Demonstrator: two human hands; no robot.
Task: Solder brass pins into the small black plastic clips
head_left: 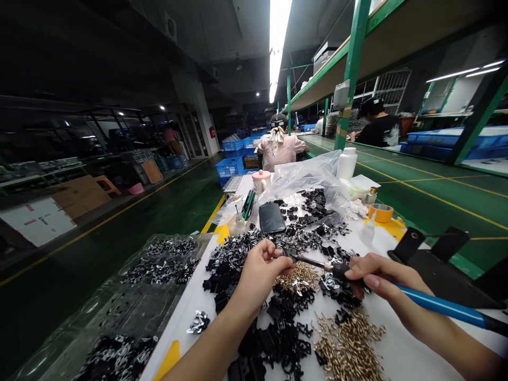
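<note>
My left hand (266, 265) is closed in a pinch at the middle of the table, over heaps of small parts. Between its fingertips is a small black part (291, 253), mostly hidden by the fingers. My right hand (377, 272) grips a soldering iron (440, 304) with a blue handle, a black collar and a metal barrel. The iron points left, its tip at the small part in my left hand. Below the hands lie small brass-coloured pieces (351, 346), black plastic parts (273, 333) and silver metal clips (234, 251).
A phone (272, 217), a pink-lidded mug (261, 181), a white bottle (346, 163), clear plastic bags (301, 174) and orange tape (380, 212) lie farther back. Left of the table sits a clear compartment tray (127, 307) of parts. A person (280, 148) sits ahead; others work beyond.
</note>
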